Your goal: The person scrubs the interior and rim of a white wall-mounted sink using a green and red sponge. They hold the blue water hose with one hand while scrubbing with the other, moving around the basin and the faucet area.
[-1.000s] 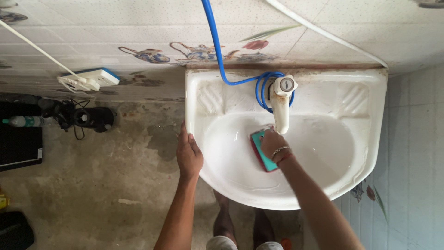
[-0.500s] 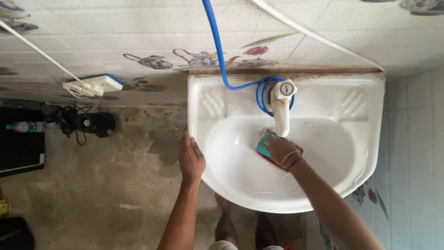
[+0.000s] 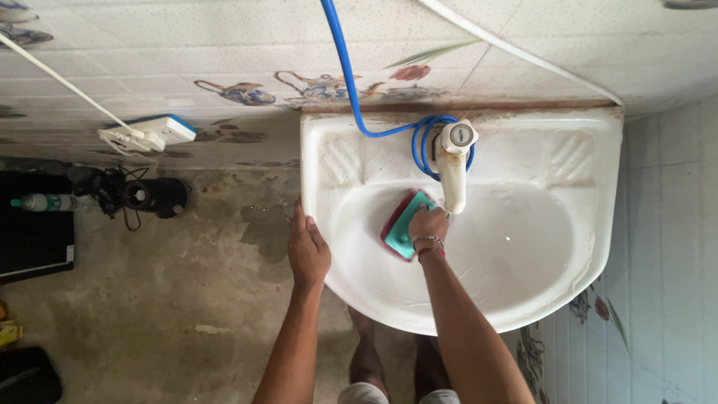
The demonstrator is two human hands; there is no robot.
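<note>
Two hands are ours at the white basin (image 3: 598,247), which hangs on the tiled wall. Our right hand (image 3: 428,226) is clamped on a teal scrub sponge (image 3: 402,228) with a red backing, pressing it against the inner slope of the bowl on its left side, just below and beside the white tap (image 3: 454,168). The fingers curl over the sponge's upper edge; a bracelet sits at the wrist. Our left hand (image 3: 307,251) lies flat with fingers together on the basin's left rim, closed on nothing, simply bearing against the edge.

Inside the bowl we see only the sponge and a wet sheen; whether any water stands at the bottom we cannot tell. A blue hose (image 3: 345,82) comes down the wall and coils around the base of the tap.

Well apart on the left, a white power strip (image 3: 153,132) sits against the wall, and a clear bottle (image 3: 45,202) lies on its side on the stained concrete floor.
</note>
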